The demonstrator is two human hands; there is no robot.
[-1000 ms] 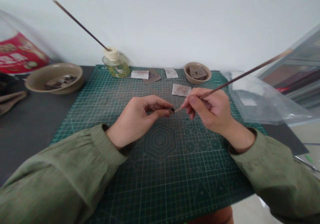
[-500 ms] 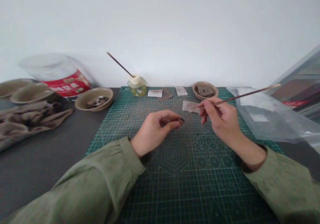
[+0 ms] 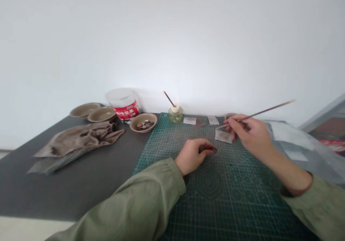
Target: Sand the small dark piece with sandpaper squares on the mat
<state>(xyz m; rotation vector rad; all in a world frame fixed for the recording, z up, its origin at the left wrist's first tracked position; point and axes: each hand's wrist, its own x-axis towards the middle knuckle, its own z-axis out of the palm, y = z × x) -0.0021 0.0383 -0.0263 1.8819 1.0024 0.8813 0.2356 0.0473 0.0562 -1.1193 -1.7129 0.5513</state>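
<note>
Over the green cutting mat (image 3: 172, 146), my left hand (image 3: 191, 156) is closed in a pinch. A small dark, roundish piece (image 3: 215, 150) shows at its fingertips, too small to name. My right hand (image 3: 253, 135) grips a thin brown stick (image 3: 269, 109) much like a pen. The stick's long end points up to the right, and its light tip appears over the upper left edge of a stained whitish square (image 3: 222, 136). Whether the tip touches that square I cannot tell. The two hands are apart.
At the mat's back stand a small bottle (image 3: 175, 116) with a stick in it and more flat squares (image 3: 190, 121). Leftward are a bowl (image 3: 153, 120) of small pieces, a red-labelled tub (image 3: 126, 111), two bowls (image 3: 101, 115) and a brown cloth (image 3: 78, 140). Clear plastic (image 3: 299, 144) lies right.
The camera view has swung, so the scene appears shifted right and lower. Both hands keep their holds. The stick tip has moved leftward across the stained square, to near its upper left edge.
</note>
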